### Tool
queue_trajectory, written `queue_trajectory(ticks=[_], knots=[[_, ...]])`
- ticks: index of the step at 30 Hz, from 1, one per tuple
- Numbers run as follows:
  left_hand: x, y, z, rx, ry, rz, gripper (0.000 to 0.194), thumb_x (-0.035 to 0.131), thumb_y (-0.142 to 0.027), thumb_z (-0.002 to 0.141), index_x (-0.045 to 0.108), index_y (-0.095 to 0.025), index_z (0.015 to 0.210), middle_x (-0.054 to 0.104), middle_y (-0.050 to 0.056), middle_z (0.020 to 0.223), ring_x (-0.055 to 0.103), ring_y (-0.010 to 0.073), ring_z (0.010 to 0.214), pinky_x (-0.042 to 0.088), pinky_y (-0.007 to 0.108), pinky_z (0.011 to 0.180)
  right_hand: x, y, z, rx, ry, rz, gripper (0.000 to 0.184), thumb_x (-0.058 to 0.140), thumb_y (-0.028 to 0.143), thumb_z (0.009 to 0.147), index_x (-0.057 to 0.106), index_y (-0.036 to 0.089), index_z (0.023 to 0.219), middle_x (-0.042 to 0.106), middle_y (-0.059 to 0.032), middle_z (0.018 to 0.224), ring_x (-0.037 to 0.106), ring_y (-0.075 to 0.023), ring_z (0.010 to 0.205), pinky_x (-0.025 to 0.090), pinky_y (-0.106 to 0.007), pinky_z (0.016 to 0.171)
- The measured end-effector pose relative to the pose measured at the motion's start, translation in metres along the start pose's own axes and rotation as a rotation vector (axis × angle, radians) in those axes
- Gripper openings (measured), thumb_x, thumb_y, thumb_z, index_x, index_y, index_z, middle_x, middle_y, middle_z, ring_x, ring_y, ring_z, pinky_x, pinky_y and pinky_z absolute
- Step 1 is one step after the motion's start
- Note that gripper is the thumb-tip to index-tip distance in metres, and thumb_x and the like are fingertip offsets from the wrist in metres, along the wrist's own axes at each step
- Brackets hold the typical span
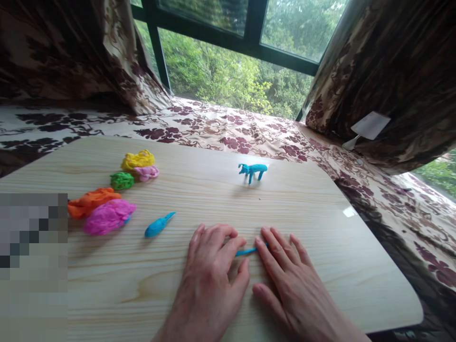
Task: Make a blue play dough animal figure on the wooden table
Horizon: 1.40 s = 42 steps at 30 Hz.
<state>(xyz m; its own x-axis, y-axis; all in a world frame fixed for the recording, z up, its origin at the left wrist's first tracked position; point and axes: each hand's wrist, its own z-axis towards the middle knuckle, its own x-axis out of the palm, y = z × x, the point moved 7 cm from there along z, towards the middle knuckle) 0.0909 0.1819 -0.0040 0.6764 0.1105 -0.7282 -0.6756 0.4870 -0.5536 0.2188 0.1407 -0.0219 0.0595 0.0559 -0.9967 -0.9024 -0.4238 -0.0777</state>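
A thin roll of blue modelling clay (246,251) lies on the wooden table, its ends hidden under my fingers. My left hand (215,268) rests palm down over its left end, fingers stretched out and slightly bent. Over the right end, my right hand (285,268) lies flat with its fingers extended. Beyond my hands stands a small blue clay animal (253,170) on legs, with a curled piece at its head. To the left of my left hand is a blue clay lump (156,227) drawn out to a pointed tip.
On the table's (199,190) left side lie lumps of magenta clay (109,217), orange clay (93,200), green clay (121,180), pink clay (147,173) and yellow clay (137,160). A white lamp (370,126) stands beyond the table at right, near the curtain. A blurred block covers the lower left corner.
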Motion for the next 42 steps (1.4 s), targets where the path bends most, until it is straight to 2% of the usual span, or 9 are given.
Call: queue_trajectory(ticks=[4, 12, 16, 22, 25, 30, 37, 42], knots=[[-0.001, -0.001, 0.001, 0.006, -0.008, 0.01, 0.023, 0.055, -0.012, 0.071, 0.062, -0.025, 0.09, 0.059, 0.002, 0.099, 0.052, 0.02, 0.099, 0.024, 0.049, 0.104, -0.001, 0.007, -0.013, -0.074, -0.039, -0.047, 0.065, 0.038, 0.049, 0.087, 0.025, 0.014, 0.14, 0.027, -0.0156, 0.143, 0.023, -0.0327, 0.131, 0.03, -0.053, 0.097], [0.002, -0.003, 0.001, 0.022, 0.018, 0.027, 0.023, 0.053, -0.013, 0.074, 0.062, -0.025, 0.091, 0.059, 0.003, 0.1, 0.052, 0.0204, 0.099, 0.025, 0.05, 0.103, -0.005, -0.004, 0.001, 0.046, 0.019, 0.023, 0.058, 0.036, 0.044, 0.09, 0.021, 0.021, 0.141, 0.018, -0.0062, 0.147, 0.015, -0.0264, 0.135, 0.022, -0.05, 0.105], [0.002, -0.003, 0.001, 0.034, 0.009, 0.037, 0.021, 0.053, -0.012, 0.074, 0.062, -0.025, 0.088, 0.059, 0.002, 0.1, 0.053, 0.0194, 0.098, 0.025, 0.049, 0.103, -0.008, -0.014, -0.006, 0.064, 0.014, 0.0, 0.06, 0.037, 0.042, 0.09, 0.019, 0.017, 0.141, 0.023, -0.0074, 0.146, 0.017, -0.0271, 0.134, 0.024, -0.05, 0.104], [0.0, -0.002, 0.001, 0.051, -0.011, 0.03, 0.019, 0.053, -0.013, 0.074, 0.062, -0.025, 0.086, 0.059, 0.002, 0.098, 0.054, 0.0198, 0.096, 0.025, 0.049, 0.102, -0.007, -0.017, -0.019, 0.033, 0.012, -0.045, 0.057, 0.037, 0.043, 0.09, 0.023, 0.021, 0.141, 0.022, -0.0089, 0.146, 0.018, -0.0299, 0.133, 0.027, -0.052, 0.101], [-0.001, -0.001, 0.001, 0.052, -0.024, 0.021, 0.017, 0.053, -0.013, 0.074, 0.062, -0.024, 0.082, 0.059, 0.002, 0.096, 0.054, 0.0195, 0.094, 0.027, 0.049, 0.102, -0.008, -0.013, -0.016, 0.008, -0.008, -0.047, 0.058, 0.038, 0.044, 0.089, 0.026, 0.018, 0.14, 0.025, -0.0112, 0.145, 0.02, -0.0314, 0.132, 0.027, -0.052, 0.1], [0.001, -0.002, 0.001, 0.064, -0.026, 0.016, 0.017, 0.053, -0.013, 0.074, 0.062, -0.025, 0.082, 0.06, 0.003, 0.094, 0.053, 0.0205, 0.093, 0.027, 0.05, 0.1, -0.011, -0.014, -0.004, 0.073, -0.054, 0.004, 0.055, 0.038, 0.044, 0.089, 0.031, 0.018, 0.138, 0.028, -0.0097, 0.144, 0.021, -0.0289, 0.133, 0.024, -0.051, 0.103], [0.001, -0.003, 0.003, 0.07, -0.025, 0.019, 0.014, 0.054, -0.013, 0.073, 0.061, -0.024, 0.079, 0.059, 0.002, 0.095, 0.053, 0.0202, 0.094, 0.027, 0.049, 0.101, -0.007, -0.007, -0.021, -0.05, -0.035, -0.063, 0.061, 0.039, 0.047, 0.088, 0.029, 0.014, 0.138, 0.029, -0.014, 0.143, 0.022, -0.0331, 0.132, 0.027, -0.053, 0.099], [0.002, -0.002, 0.003, 0.066, -0.04, 0.037, 0.013, 0.055, -0.015, 0.074, 0.061, -0.025, 0.078, 0.06, 0.003, 0.093, 0.054, 0.0209, 0.092, 0.029, 0.049, 0.099, -0.009, -0.015, -0.004, 0.068, -0.016, -0.002, 0.055, 0.033, 0.046, 0.091, 0.028, 0.02, 0.139, 0.023, -0.0078, 0.146, 0.016, -0.0283, 0.134, 0.021, -0.051, 0.104]])
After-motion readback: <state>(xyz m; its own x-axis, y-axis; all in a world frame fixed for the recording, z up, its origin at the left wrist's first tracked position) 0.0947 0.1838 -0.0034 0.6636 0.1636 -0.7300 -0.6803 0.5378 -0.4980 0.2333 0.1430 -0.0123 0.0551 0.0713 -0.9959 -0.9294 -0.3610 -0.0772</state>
